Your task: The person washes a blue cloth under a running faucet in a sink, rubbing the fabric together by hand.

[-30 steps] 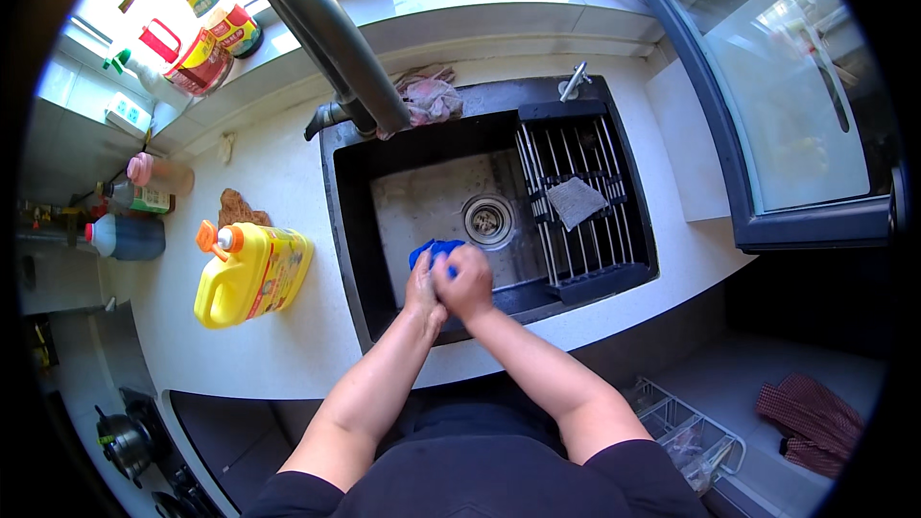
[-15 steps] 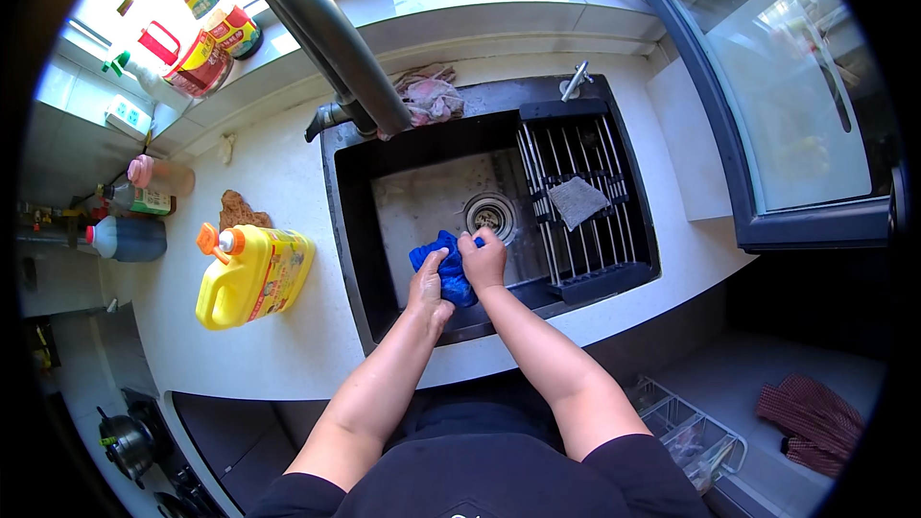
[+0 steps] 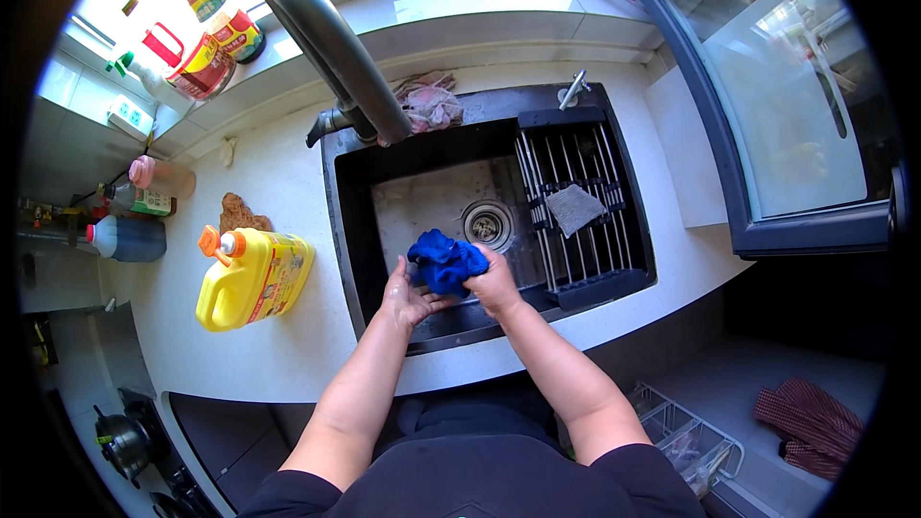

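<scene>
While both hands meet over the near edge of the dark sink [image 3: 350,230], a bunched blue cloth [image 3: 443,261] is held between them, above the basin rather than over the pale surface [image 3: 288,345], so that any drip would fall inside. Right hand [image 3: 496,285]: its grip is closed around the right side of the cloth, fingers wrapped into the folds. Left hand [image 3: 405,295]: palm turned up and fingers spread, it cups the cloth from below and to the left; this grip is open, supporting rather than clasping. Drain [image 3: 487,225]: just beyond the cloth, in the basin floor. Slatted rack [image 3: 585,177]: spans the right half of the sink and carries a small grey pad [image 3: 575,208], kept over the basin. Curved tap [image 3: 336,48]: arches over the far left of the sink, a crumpled pinkish rag [image 3: 429,104] lying just behind it on the rim. Yellow jug with orange cap [image 3: 251,275]: lies on its side on the surface left of the sink, well apart from the hands.
</scene>
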`<action>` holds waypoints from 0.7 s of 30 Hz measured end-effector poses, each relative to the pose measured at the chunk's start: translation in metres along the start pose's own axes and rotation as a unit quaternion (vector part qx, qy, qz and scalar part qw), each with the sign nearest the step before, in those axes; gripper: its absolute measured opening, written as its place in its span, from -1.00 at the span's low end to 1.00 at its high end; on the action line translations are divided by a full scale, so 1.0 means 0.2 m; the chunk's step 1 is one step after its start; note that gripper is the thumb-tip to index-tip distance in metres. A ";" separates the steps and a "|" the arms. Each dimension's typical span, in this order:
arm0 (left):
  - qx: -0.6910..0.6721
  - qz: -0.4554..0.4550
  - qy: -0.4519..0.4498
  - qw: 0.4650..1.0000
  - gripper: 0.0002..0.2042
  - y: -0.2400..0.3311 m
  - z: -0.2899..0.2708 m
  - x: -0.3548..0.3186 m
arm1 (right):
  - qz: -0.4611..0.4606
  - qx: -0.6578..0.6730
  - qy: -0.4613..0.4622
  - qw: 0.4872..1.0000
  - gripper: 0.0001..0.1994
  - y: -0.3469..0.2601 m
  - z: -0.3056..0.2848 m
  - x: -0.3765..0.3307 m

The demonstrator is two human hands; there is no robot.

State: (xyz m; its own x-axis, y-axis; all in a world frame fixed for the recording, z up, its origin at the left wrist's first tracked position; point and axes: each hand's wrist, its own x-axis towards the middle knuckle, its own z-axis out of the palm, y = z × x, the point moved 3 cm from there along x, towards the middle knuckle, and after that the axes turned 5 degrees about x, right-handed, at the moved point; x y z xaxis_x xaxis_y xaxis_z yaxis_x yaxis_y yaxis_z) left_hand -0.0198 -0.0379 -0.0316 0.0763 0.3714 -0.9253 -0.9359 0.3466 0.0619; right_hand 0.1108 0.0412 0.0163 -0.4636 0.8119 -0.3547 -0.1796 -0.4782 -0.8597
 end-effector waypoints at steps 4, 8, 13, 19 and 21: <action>0.063 -0.081 -0.246 0.964 -0.29 0.03 0.12 0.02 | 0.123 0.107 -0.143 0.976 -0.56 -0.03 0.12 -0.09; 0.060 -0.008 -0.170 0.984 -0.58 -0.05 -0.01 0.18 | 0.219 0.250 -0.155 0.931 -0.53 -0.11 0.01 -0.04; -0.055 0.093 -0.078 0.991 -0.59 -0.07 0.15 0.05 | 0.114 0.190 0.029 0.975 -0.62 0.00 -0.12 0.05; -0.020 0.062 -0.296 0.953 -0.59 -0.06 0.17 -0.03 | -0.297 -0.417 0.062 0.857 -0.84 -0.02 0.23 -0.13; -0.025 0.116 -0.093 0.989 -0.63 -0.09 0.23 -0.09 | -0.230 -0.357 0.179 0.888 -0.84 0.09 0.08 0.03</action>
State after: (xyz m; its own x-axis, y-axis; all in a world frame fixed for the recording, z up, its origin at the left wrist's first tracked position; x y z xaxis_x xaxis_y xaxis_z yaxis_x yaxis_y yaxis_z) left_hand 0.0120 -0.0121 0.0015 -0.0837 0.5900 -0.8030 -0.9513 0.1926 0.2407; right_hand 0.0914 0.0323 0.0041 -0.1554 0.9818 0.1092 0.3768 0.1611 -0.9122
